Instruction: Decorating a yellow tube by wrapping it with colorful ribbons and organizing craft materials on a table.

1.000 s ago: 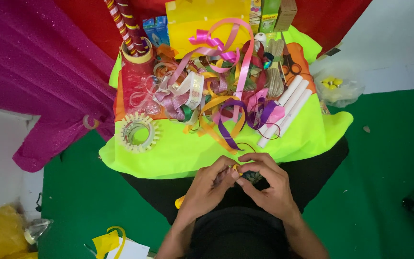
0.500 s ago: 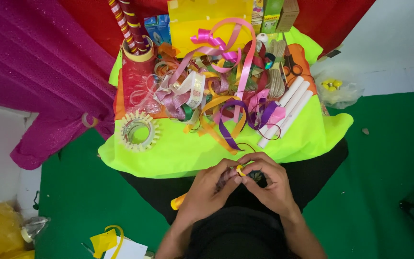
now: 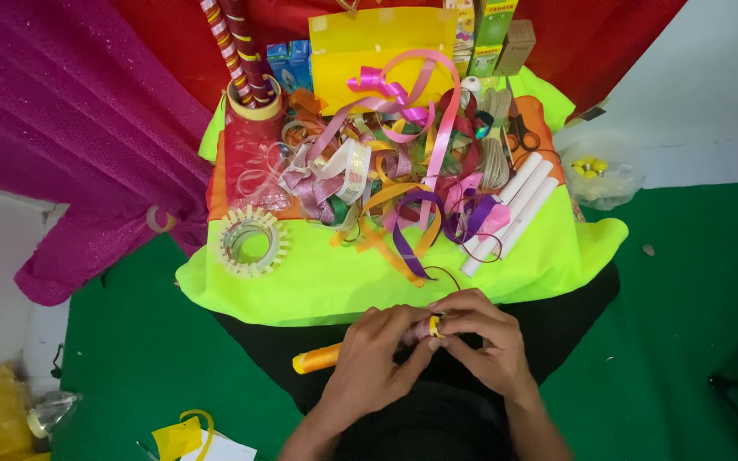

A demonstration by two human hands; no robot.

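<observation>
Starting at 9 o'clock of the work area, the roll of patterned tape [image 3: 252, 242] lies flat on the neon-yellow cloth [image 3: 318, 286], well apart from your hands and untouched. Moving right, the orange roll [image 3: 318, 358] that you work on projects from under your left hand [image 3: 377, 358]; its free end sits at about 8 o'clock from the hands. Its long axis runs from lower left to upper right, roughly along the 8-to-2 o'clock line, nearly level over your lap, just below the near edge of the cloth. Your left hand is clenched around the roll's middle, so most of its length is hidden. At the right-hand end, a small yellow ribbon piece [image 3: 433, 327] sits between the fingertips of both hands, touching the roll. Your right hand [image 3: 480, 341] closes its fingertips on that end; whether it pinches the ribbon alone or the roll as well cannot be told. Judged from this state, the work is at an early to middle stage: the ribbon meets the roll's end, but no finished wrap or bow shows. At 12 o'clock the heap of loose ribbons [image 3: 386, 179] and, at 1 o'clock, the white tubes [image 3: 514, 209] lie unused.
</observation>
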